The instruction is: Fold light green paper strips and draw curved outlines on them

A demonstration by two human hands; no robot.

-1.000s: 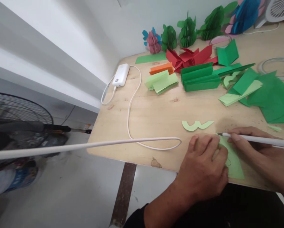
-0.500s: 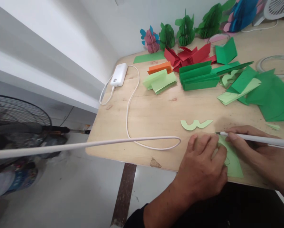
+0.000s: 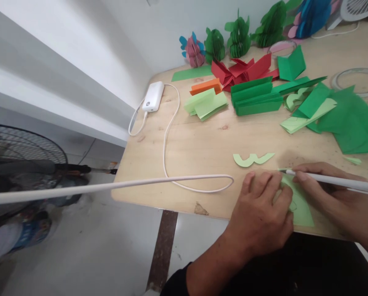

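Note:
My right hand is closed around a white pen, its dark tip at the upper edge of a light green paper sheet. Over the left part of that sheet lies my left hand, fingers bent and spread, pressing on the paper and table. A curved pencil line shows on the sheet beside its fingers. Just above the left hand, a wavy light green cutout lies flat on the table.
Folded green papers, red papers and light green papers lie farther back. A white power bank has a cable looping across the table. Paper figures stand along the wall.
The view has shifted slightly. Both hands stay in nearly the same place, and the pen tip remains at the sheet's upper edge.

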